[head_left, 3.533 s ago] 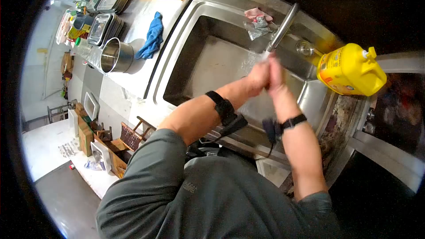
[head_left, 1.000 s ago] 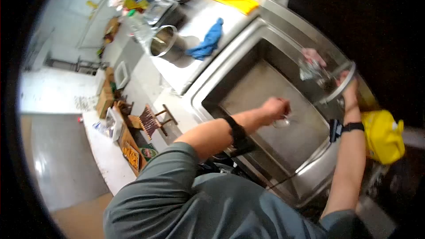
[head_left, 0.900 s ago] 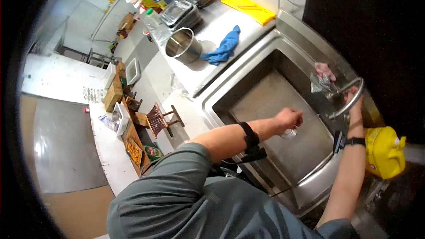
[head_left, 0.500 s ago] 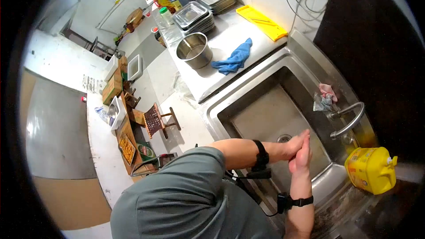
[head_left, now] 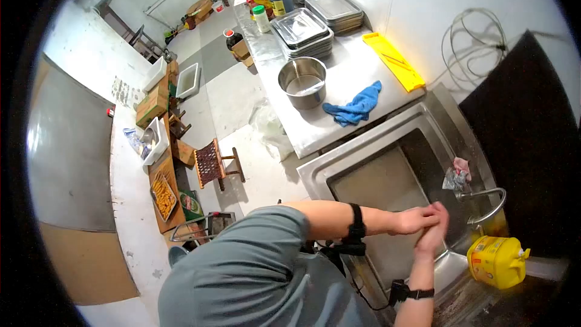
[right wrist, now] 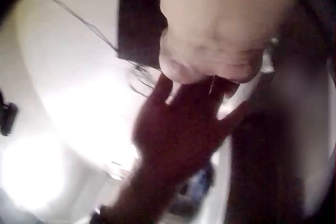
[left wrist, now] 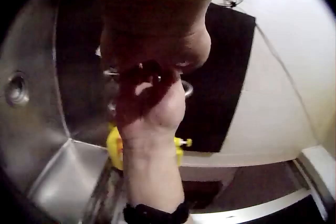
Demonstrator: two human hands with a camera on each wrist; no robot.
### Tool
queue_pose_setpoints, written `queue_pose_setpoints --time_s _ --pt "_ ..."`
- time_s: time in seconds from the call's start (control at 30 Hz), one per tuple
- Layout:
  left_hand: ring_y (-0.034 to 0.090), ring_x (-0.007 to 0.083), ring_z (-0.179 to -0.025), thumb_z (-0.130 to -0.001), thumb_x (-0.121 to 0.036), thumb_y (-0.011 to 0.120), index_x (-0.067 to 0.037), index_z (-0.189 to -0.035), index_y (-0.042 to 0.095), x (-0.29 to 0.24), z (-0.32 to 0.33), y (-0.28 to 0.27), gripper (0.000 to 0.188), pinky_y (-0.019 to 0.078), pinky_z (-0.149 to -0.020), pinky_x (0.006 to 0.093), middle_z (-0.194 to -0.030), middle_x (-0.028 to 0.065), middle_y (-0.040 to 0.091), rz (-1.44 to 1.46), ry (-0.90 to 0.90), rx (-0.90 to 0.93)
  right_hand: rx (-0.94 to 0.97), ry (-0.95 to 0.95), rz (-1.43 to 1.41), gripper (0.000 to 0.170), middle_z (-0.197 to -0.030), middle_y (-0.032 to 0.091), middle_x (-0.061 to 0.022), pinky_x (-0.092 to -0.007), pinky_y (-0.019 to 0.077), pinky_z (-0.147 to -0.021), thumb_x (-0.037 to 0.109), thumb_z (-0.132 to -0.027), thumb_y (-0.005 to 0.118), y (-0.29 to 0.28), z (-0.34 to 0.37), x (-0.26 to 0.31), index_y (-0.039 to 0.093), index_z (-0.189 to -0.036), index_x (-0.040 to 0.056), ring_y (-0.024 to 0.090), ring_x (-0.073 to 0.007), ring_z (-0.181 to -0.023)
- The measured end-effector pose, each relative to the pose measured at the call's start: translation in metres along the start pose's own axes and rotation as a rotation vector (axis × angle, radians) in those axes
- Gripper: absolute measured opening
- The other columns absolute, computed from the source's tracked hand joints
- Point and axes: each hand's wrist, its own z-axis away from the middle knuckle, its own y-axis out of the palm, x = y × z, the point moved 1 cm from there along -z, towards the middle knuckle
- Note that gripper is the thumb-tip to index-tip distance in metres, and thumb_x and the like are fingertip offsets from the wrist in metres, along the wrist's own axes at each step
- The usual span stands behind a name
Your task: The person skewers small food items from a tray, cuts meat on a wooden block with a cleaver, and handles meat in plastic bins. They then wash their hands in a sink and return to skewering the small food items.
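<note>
Over the right side of the steel sink [head_left: 378, 175], both hands meet in front of the body. My left hand [head_left: 411, 221] reaches in from the left, its fingers laid against the right hand. My right hand [head_left: 431, 237] comes up from below with its fingers pointing upward, touching the left. In the right wrist view, the left hand [right wrist: 181, 124] shows spread, fairly straight fingers under the right hand [right wrist: 215, 40]. Nothing shows held between them, though the overlap hides part of the palms. The curved faucet [head_left: 493, 209] stands just to the right, with no water seen running.
A yellow jug [head_left: 497, 261] stands right of the sink. Pink and clear scraps [head_left: 458, 172] lie behind the faucet. On the worktop [head_left: 339, 75] are a blue cloth [head_left: 357, 104], a steel pot [head_left: 302, 83], stacked trays [head_left: 301, 30] and a yellow slicer [head_left: 394, 63]. A stool [head_left: 212, 162] stands left.
Earlier the hands rubbed together under running water. The right hand then reached to the faucet while the left hovered over the sink. Now they are together again, and the view has turned toward the worktop.
</note>
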Motion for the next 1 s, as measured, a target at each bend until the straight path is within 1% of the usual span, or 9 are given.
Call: queue_pose_setpoints --time_s 0.07,0.27,0.43,0.5,0.57,0.73,0.77,0.93,1.0 --pt "0.055 0.0205 -0.089 -0.096 -0.050 0.041 -0.002 -0.102 0.064 0.057 -0.012 -0.022 0.054 0.0458 -0.077 0.0366 -0.099 0.0113 0.063 -0.033 -0.496 0.129 0.033 0.865 0.110 0.044 -0.098 0.060 -0.0001 -0.0331 0.0455 -0.083 0.050 -0.096 0.038 -0.028 0.019 -0.070 0.056 -0.112 0.0132 0.056 -0.0181 -0.093" --pt "0.053 0.0274 -0.109 -0.094 -0.053 0.044 0.002 -0.128 0.050 0.064 -0.004 0.003 0.065 0.0415 -0.094 0.0409 -0.125 0.0138 0.055 0.183 -0.357 0.126 0.109 0.639 -0.276 0.055 -0.125 0.052 0.0024 -0.0336 0.0432 -0.090 0.058 -0.095 0.035 0.008 0.055 -0.065 0.045 -0.133 0.0196 0.051 -0.0155 -0.108" --pt "0.052 0.0270 -0.113 -0.094 -0.051 0.045 0.002 -0.129 0.047 0.009 0.008 -0.002 0.064 0.0399 -0.097 0.0376 -0.126 0.0156 0.055 0.299 0.109 0.028 -0.101 -0.040 0.072 0.046 -0.126 0.051 -0.0012 -0.0313 0.0397 -0.096 0.041 -0.102 0.030 0.059 0.058 0.016 0.046 -0.130 0.0081 0.049 -0.0157 -0.113" --pt "0.051 0.0247 -0.114 -0.096 -0.042 0.045 0.004 -0.125 0.049 0.020 0.005 -0.019 0.054 0.0394 -0.098 0.0376 -0.125 0.0191 0.055 -0.063 0.188 0.150 0.028 0.221 -0.109 0.047 -0.124 0.051 -0.0027 -0.0327 0.0420 -0.092 0.042 -0.100 0.032 0.039 0.052 -0.022 0.046 -0.128 0.0070 0.049 -0.0174 -0.113" --pt "0.055 0.0250 -0.108 -0.096 -0.044 0.042 0.002 -0.111 0.061 0.010 0.034 -0.042 0.052 0.0421 -0.093 0.0417 -0.111 0.0193 0.061 -0.104 -0.577 0.135 0.150 0.900 0.021 0.046 -0.117 0.054 -0.0037 -0.0376 0.0457 -0.085 0.051 -0.096 0.037 0.027 0.060 -0.042 0.050 -0.121 0.0143 0.052 -0.0180 -0.105" --pt "0.040 0.0276 -0.128 -0.093 -0.064 0.034 -0.007 -0.148 0.024 -0.017 0.065 -0.013 0.080 0.0295 -0.106 0.0380 -0.143 0.0154 0.041 0.093 -0.326 0.179 0.150 0.467 -0.384 0.041 -0.119 0.053 -0.0014 -0.0381 0.0427 -0.090 0.047 -0.099 0.033 0.038 0.078 -0.006 0.052 -0.116 0.0145 0.051 -0.0207 -0.111" --pt "0.036 0.0284 -0.131 -0.094 -0.062 0.033 -0.008 -0.150 0.018 -0.018 0.060 -0.006 0.079 0.0263 -0.108 0.0375 -0.149 0.0146 0.033 0.092 -0.272 0.187 0.215 0.431 -0.330 0.054 -0.140 0.040 -0.0055 -0.0393 0.0348 -0.102 0.046 -0.100 0.030 0.030 0.075 0.002 0.035 -0.141 0.0114 0.042 -0.0250 -0.125" --pt "0.051 0.0299 -0.112 -0.089 -0.046 0.048 -0.005 -0.126 0.046 0.015 0.034 0.007 0.054 0.0390 -0.093 0.0388 -0.125 0.0182 0.051 -0.134 -0.059 0.047 0.070 -0.165 -0.275 0.047 -0.132 0.049 -0.0053 -0.0367 0.0328 -0.102 0.044 -0.100 0.033 0.035 0.073 0.004 0.044 -0.135 0.0141 0.044 -0.0194 -0.121" --pt "0.057 0.0305 -0.105 -0.087 -0.039 0.055 -0.004 -0.116 0.057 0.048 0.032 -0.025 0.045 0.0442 -0.087 0.0393 -0.116 0.0196 0.059 -0.611 -0.491 0.195 0.423 0.813 0.012 0.055 -0.140 0.041 -0.0017 -0.0433 0.0343 -0.100 0.049 -0.093 0.044 -0.057 0.025 -0.122 0.043 -0.134 0.0120 0.041 -0.0269 -0.124"
